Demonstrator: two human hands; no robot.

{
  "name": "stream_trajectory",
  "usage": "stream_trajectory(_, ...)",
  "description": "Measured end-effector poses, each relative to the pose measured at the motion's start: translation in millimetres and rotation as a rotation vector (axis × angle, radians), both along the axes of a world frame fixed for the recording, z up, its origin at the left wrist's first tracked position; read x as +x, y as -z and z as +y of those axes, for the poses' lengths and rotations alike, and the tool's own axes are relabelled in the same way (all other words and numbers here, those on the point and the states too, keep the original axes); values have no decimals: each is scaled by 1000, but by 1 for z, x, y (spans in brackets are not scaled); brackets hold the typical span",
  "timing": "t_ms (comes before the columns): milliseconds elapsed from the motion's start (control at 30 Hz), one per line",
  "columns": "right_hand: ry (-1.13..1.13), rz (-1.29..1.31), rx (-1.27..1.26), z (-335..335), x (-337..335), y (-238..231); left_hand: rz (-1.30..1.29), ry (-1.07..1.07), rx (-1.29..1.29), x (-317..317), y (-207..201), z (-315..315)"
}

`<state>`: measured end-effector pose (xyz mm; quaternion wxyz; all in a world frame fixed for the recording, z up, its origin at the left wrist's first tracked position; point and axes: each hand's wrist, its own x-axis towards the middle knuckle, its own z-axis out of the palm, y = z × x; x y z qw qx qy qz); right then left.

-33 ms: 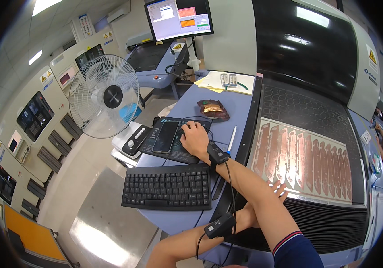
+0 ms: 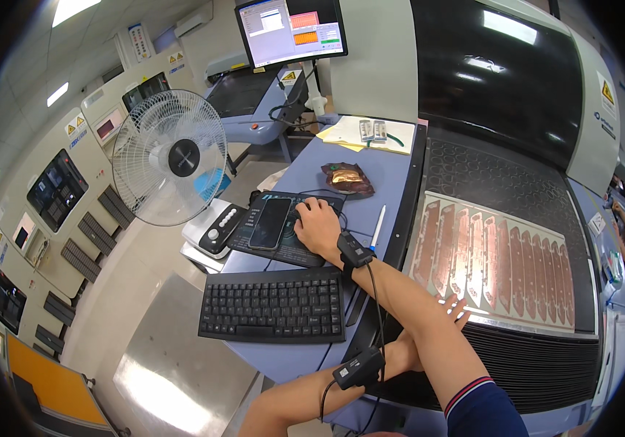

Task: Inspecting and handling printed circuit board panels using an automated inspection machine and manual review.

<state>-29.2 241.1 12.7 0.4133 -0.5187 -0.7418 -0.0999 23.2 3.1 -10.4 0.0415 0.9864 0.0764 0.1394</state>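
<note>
My arms are crossed, the right one over the left. My right hand (image 2: 317,229) rests with bent fingers over a computer mouse on a black mouse pad (image 2: 301,253); the hand hides most of the mouse, and a thin cable shows beside it. A black phone (image 2: 269,223) lies on the pad, left of that hand. Under my right forearm, my left hand (image 2: 456,309) reaches right with its fingers apart, at the near edge of a flat panel with several long copper-coloured strips (image 2: 501,266). Part of this hand is hidden by the right forearm.
A black keyboard (image 2: 272,306) sits nearer than the pad. Beyond are a crumpled brown packet (image 2: 347,179), a white pen (image 2: 378,227) and papers (image 2: 349,132). A fan (image 2: 174,156) stands left, a monitor (image 2: 292,33) at the back, a dark-hooded machine (image 2: 498,80) right.
</note>
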Motion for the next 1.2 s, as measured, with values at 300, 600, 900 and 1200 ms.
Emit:
stream_trajectory(300, -20, 11, 95, 2, 1, 2, -92, 17, -56, 2, 7, 2)
stream_trajectory(600, 5, 19, -14, 0, 1, 1, -99, 32, -81, 1, 6, 0)
stream_trajectory(900, -14, 17, 49, 0, 2, 3, -68, 42, -99, 3, 7, 1)
stream_trajectory(1200, -64, 46, -19, -2, 0, -1, -90, 11, -94, 5, 12, 0)
